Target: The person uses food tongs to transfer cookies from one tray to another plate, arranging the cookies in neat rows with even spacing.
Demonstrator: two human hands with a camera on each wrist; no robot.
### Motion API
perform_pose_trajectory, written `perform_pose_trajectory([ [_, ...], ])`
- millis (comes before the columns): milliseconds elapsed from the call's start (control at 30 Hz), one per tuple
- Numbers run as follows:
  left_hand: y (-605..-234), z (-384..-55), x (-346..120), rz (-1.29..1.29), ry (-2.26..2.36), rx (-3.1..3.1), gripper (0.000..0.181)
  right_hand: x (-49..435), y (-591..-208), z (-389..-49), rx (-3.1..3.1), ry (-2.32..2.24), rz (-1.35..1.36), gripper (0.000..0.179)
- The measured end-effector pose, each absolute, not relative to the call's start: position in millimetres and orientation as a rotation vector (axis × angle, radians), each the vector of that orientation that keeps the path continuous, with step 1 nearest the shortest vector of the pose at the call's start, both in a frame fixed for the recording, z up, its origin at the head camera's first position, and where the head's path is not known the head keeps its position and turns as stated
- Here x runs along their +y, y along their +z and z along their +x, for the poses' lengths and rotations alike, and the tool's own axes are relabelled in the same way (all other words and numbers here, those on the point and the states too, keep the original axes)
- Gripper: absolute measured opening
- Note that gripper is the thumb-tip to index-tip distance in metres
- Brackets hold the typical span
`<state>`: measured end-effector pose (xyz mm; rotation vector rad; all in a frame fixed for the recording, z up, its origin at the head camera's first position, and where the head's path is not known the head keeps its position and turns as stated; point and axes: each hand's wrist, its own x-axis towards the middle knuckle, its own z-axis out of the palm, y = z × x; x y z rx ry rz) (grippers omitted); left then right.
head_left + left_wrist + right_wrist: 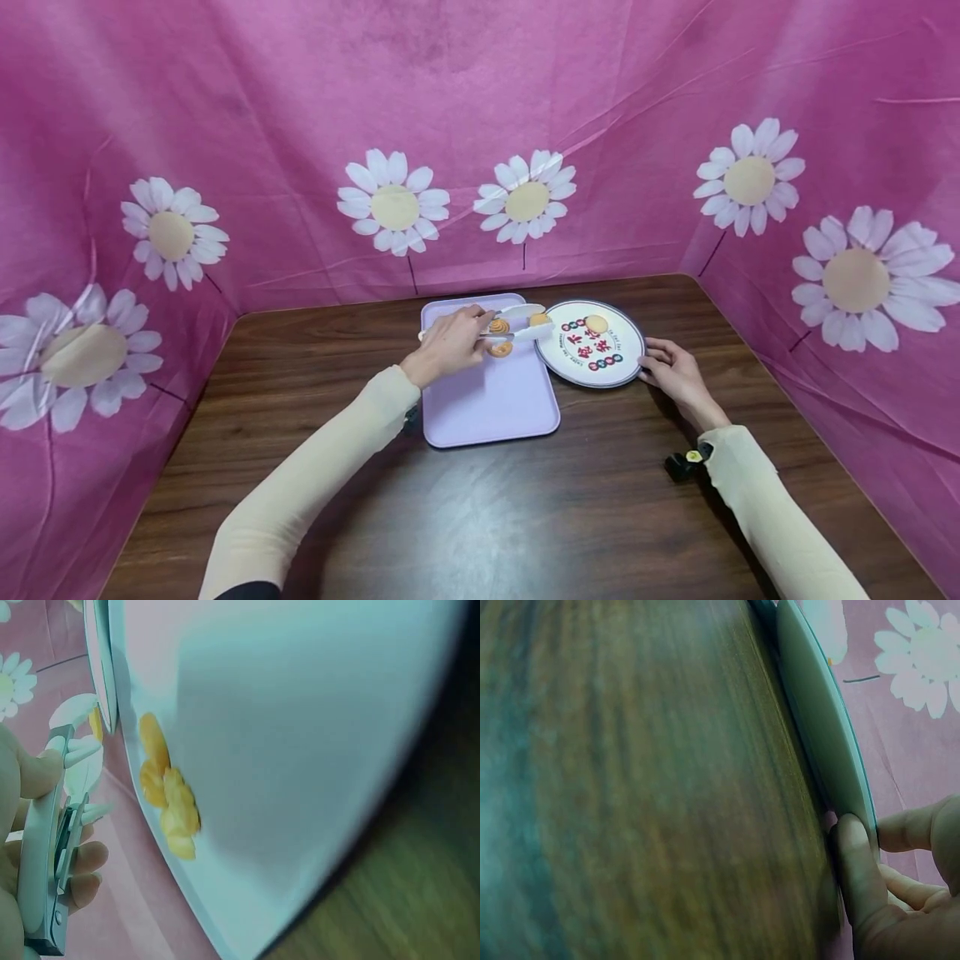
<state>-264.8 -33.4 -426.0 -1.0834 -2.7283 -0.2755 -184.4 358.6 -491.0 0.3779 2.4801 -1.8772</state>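
Note:
My left hand (448, 343) grips a pair of tongs (45, 855) with a metal body and white tips, reaching over the far right part of the lilac tray (491, 412). Between the white tips sits a round yellow cookie (538, 319), near the plate's left rim. Several golden cookies (178, 810) lie on the tray below the tongs. A white plate (622, 354) with a dark rim and red lettering bears one pale round cookie (596, 324). At the plate's right edge, my right hand (677, 375) pinches the rim between thumb and fingers.
Tray and plate stand side by side on a dark wood-grain table (480, 517), toward its far edge. A pink cloth (465, 83) printed with large white daisies hangs behind the table and along both sides.

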Motion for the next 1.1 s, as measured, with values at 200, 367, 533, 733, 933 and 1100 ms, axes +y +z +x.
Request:
perform_pose_trajectory([
  [200,-431,-265,-15,-1.108,-0.292,-2.726,0.048,359,-490,-184,2.474,-1.868,0.389,0.059],
  [367,-432,-266,0,-1.113,-0.270,-2.728,0.042,358,-487,-181,2.481,-1.868,0.386,0.059],
  [533,-434,-268,11,-1.123,-0.249,-2.740,0.039,358,-487,-179,2.475,-1.876,0.381,0.058],
  [733,-436,-270,18,-1.108,-0.230,-2.762,0.038,357,-488,-180,2.477,-1.873,0.383,0.058],
  [933,-437,-273,24,-1.106,-0.188,-2.774,0.038,358,-490,-182,2.478,-1.874,0.377,0.059],
  [1100,-437,-274,29,-1.115,-0.177,-2.770,0.036,358,-490,-183,2.470,-1.878,0.384,0.059],
])
